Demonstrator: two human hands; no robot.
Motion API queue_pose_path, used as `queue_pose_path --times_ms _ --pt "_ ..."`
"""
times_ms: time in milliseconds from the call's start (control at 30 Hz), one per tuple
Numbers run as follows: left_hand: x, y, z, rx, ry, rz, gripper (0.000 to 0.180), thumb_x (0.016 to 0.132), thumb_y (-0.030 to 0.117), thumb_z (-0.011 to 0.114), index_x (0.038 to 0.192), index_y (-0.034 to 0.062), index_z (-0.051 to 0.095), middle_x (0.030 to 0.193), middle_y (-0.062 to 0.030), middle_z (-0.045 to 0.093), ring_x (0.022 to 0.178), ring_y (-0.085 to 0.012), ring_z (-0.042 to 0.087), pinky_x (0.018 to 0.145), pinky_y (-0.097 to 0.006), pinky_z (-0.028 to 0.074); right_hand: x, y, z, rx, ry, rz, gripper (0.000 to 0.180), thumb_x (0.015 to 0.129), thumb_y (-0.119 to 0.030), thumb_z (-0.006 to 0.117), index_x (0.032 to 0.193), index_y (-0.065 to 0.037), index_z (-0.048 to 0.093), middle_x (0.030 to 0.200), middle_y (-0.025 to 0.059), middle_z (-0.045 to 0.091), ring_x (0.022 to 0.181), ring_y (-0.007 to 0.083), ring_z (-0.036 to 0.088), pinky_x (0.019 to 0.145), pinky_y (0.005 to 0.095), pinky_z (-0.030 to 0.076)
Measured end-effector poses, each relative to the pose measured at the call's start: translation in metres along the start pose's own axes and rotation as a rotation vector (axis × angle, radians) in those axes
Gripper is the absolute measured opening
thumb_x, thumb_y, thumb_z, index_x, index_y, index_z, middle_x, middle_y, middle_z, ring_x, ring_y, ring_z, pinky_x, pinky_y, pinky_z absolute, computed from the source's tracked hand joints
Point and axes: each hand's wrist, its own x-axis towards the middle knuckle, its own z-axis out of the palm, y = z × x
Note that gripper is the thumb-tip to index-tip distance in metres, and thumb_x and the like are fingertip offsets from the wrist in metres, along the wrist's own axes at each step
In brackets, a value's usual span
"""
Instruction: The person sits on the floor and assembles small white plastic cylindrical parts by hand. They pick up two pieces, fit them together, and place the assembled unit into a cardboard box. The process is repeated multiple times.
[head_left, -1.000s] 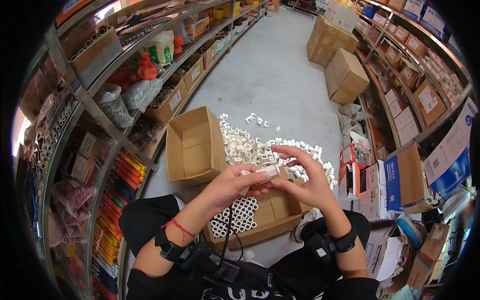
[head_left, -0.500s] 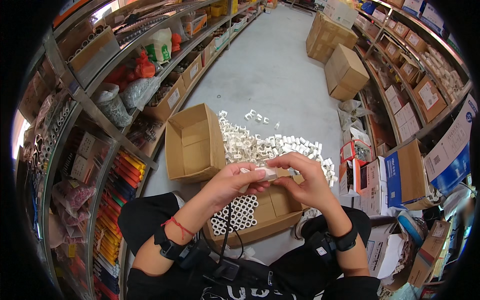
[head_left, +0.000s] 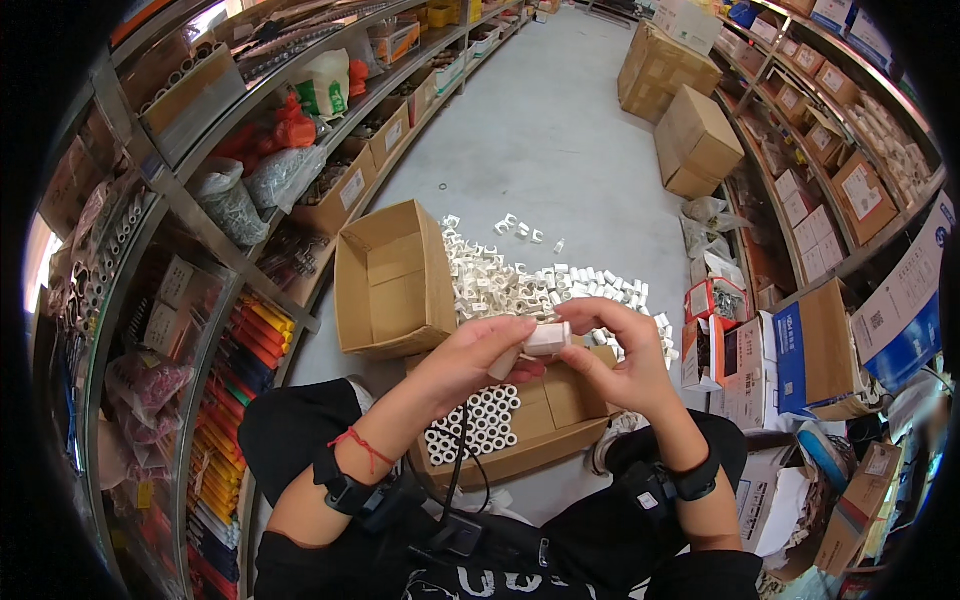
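Note:
My left hand (head_left: 468, 358) and my right hand (head_left: 620, 352) meet in front of me, both pinching a short row of joined white plastic pipe clips (head_left: 546, 339). Below them sits an open cardboard box (head_left: 565, 400) with neat rows of white clips (head_left: 474, 426) stood on end in its left part. A loose pile of white clips (head_left: 520, 284) lies on the grey floor just beyond my hands. An empty open cardboard box (head_left: 385, 280) lies on its side to the left of the pile.
Shelving (head_left: 190, 220) packed with hardware goods runs along my left. Cartons and small boxes (head_left: 790, 350) crowd the right side. Two large closed cartons (head_left: 690, 140) stand farther down the grey aisle floor (head_left: 540, 130). My knees in dark trousers flank the box.
My hands have stayed together over the box, shifting only slightly while working the white clips between the fingers.

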Motion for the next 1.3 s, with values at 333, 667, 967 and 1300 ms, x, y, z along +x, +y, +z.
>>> queue_pose_path --times_ms 333,667,967,1300 --pt "0.005 -0.003 -0.001 -0.174 0.050 -0.007 0.039 0.090 0.031 0.041 0.116 0.0041 0.048 0.107 -0.0119 0.056 0.098 -0.0154 0.054 0.080 -0.026 0.044 0.000 -0.001 0.002 0.098 -0.203 0.244 0.029 0.076 -0.006 0.059 0.103 0.000 0.053 0.072 0.0046 0.061 0.062 0.0073 0.053 0.060 0.0205 0.041" --pt "0.003 -0.003 0.001 0.029 0.089 0.025 0.038 0.088 0.018 0.044 0.123 0.0021 0.044 0.102 -0.0094 0.056 0.087 -0.0134 0.056 0.076 -0.024 0.044 -0.002 0.015 -0.001 0.173 -0.049 0.266 0.014 0.082 -0.005 0.055 0.094 0.000 0.050 0.077 -0.0001 0.056 0.074 0.0054 0.053 0.067 0.0202 0.042" --pt "0.008 -0.008 -0.003 0.142 0.067 0.056 0.039 0.092 0.025 0.036 0.122 0.0013 0.044 0.107 -0.0086 0.054 0.090 -0.0145 0.057 0.078 -0.026 0.046 -0.004 0.011 0.009 0.106 -0.158 0.269 0.019 0.079 -0.008 0.058 0.096 -0.001 0.053 0.081 0.0026 0.059 0.069 0.0078 0.054 0.064 0.0209 0.043" --pt "0.007 -0.009 -0.003 0.166 0.014 0.030 0.040 0.091 0.026 0.038 0.120 -0.0013 0.045 0.105 -0.0085 0.054 0.088 -0.0155 0.057 0.079 -0.025 0.045 -0.003 0.010 0.008 0.100 -0.153 0.267 0.017 0.082 -0.010 0.057 0.096 -0.002 0.053 0.081 0.0035 0.062 0.075 0.0097 0.058 0.063 0.0205 0.043"
